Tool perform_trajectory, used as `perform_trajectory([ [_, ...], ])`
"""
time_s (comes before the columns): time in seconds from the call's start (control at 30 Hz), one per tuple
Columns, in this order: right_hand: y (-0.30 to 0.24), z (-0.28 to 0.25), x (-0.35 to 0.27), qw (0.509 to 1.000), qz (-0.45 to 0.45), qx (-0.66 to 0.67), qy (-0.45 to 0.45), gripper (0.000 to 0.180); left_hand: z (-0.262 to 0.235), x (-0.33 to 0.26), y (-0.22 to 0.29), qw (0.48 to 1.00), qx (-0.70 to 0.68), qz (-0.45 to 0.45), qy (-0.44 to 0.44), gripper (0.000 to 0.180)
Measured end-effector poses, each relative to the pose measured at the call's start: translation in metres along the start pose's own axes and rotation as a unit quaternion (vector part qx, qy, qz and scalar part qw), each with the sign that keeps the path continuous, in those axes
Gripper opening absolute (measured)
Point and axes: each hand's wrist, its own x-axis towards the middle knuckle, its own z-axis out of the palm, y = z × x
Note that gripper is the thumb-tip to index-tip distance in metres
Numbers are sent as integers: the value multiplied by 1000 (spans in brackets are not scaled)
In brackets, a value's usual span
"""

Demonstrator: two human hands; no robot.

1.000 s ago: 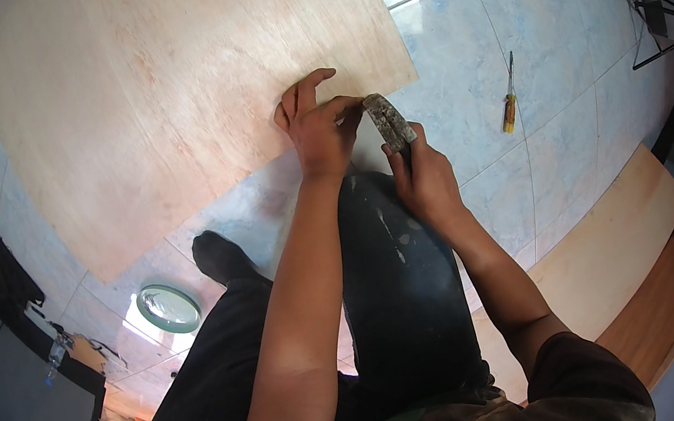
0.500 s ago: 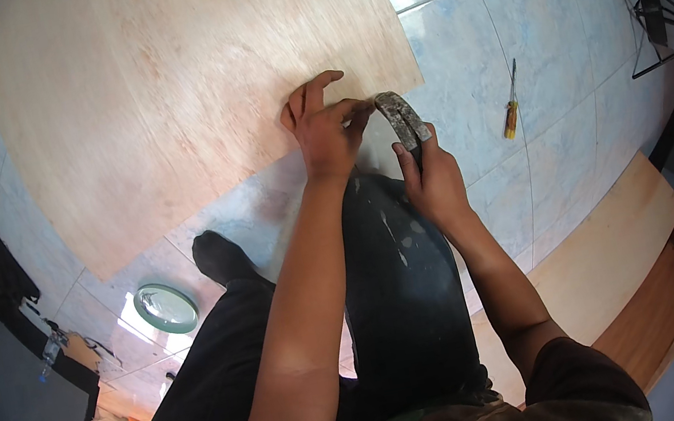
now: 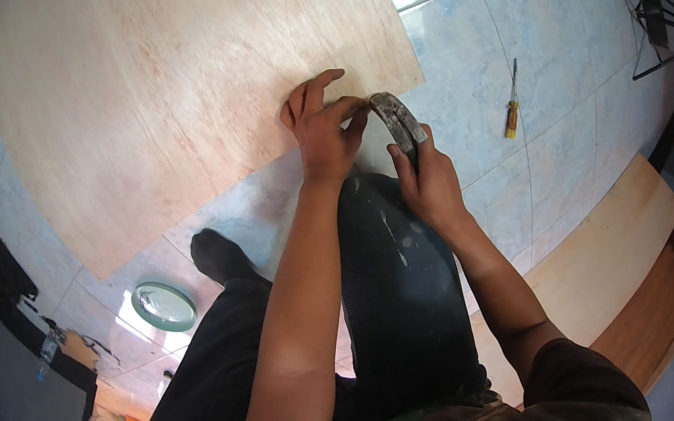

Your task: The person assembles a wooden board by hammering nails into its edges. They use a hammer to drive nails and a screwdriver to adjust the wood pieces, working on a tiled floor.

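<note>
Plainly, right hand (image 3: 433, 180) grips hammer (image 3: 397, 120) (mottled, curved head).

The plywood sheet (image 3: 202, 108) is pale wood, smooth and mostly matt, with streaky grain. The claw hammer (image 3: 398, 121) has a metal head, mottled, rough and worn. Floor tiles (image 3: 543, 25) look hard and glossy, marbled and throwing bright reflections. The screwdriver (image 3: 511, 115) joins a slim metal shaft to an amber, plastic-looking handle. Dark trousers (image 3: 406, 297) are matt cloth, smudged pale. The brown board (image 3: 654, 312) looks like wood, smooth and grained.
</note>
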Motion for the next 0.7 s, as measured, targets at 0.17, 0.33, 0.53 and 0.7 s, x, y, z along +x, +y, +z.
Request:
perform_trajectory([
  [0.17,-5,1,6,1000,2,1,2,33,0,0,0,1000,1,3,6,16],
  [0.33,-4,2,8,1000,-8,-1,5,31,0,0,1,1000,8,3,7,17],
  [0.53,-6,-1,9,1000,-19,-4,4,30,0,0,1,1000,2,1,10,17],
  [0.7,-8,-1,11,1000,9,-26,-12,31,1,-1,2,1000,7,-2,8,15],
])
